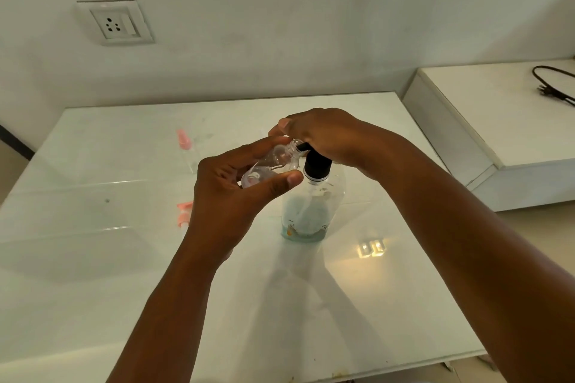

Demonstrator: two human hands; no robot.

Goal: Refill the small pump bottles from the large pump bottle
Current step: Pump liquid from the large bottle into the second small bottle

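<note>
From my remote seat I saw a glossy white table (389, 258) filling most of the view, its top mirroring the arms and a small bright patch of reflected light (372, 248) at about 4 o'clock from the big bottle. The large pump bottle (311, 208) stood upright near the table's middle, clear-walled, with a little pale bluish liquid at the bottom and a black pump collar (316, 165) on top. The right hand (323, 137) lay over the pump head, its grip curled down around it; the nozzle tip just showed under the fingers. At 10 o'clock from the collar, the left hand (230, 193) held a small clear bottle (270, 165) tilted, its open neck touching the nozzle, thumb and fingers pinching its sides. I could not tell how much liquid it held.

A pink pump top (183, 137) sat on another small clear bottle, hard to make out against the white, at 10 o'clock on the table, well apart from the hands. A second pink pump top (183, 214) lay at 9 o'clock, just beside the left wrist.

Behind the table rose a plain white wall with a white socket plate (115, 23) at 11 o'clock. At 2 o'clock a white ledge (497, 109) adjoined the table, carrying a black cable (553, 84) near the frame's edge.
</note>
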